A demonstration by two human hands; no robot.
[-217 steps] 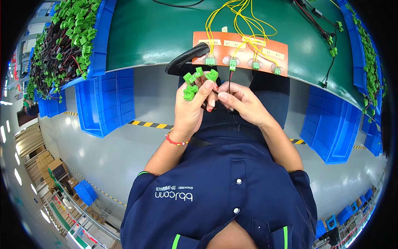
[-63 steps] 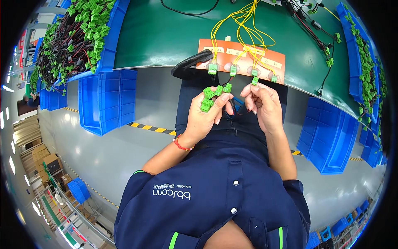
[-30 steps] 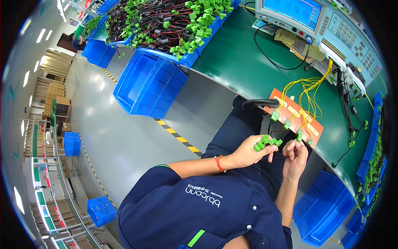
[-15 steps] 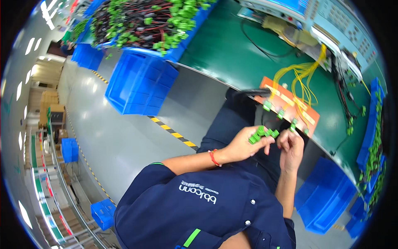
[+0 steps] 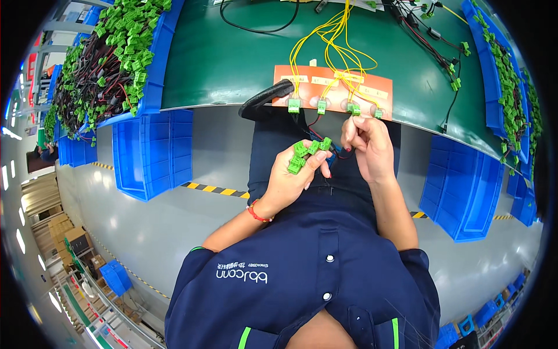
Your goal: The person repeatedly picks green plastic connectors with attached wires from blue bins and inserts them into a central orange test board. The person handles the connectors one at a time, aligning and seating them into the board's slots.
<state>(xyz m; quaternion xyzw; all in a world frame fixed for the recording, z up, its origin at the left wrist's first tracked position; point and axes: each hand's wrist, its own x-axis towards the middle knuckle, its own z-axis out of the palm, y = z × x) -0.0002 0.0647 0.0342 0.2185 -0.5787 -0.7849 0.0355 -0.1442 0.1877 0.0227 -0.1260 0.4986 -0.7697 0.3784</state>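
Plug, green, at near edge of orange board, right of middle | right hand nearer, fingertips pinching it, plug straight ahead, long axis unclear | left hand grasping several green connectors, farther left

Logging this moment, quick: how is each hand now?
Left hand: closed, holding several green connectors.
Right hand: closed, pinching a green connector at the orange board's edge.

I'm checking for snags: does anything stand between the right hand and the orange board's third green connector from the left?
Nothing visible does: the right hand is at the near end of the third green connector; the yellow wires run beyond it.
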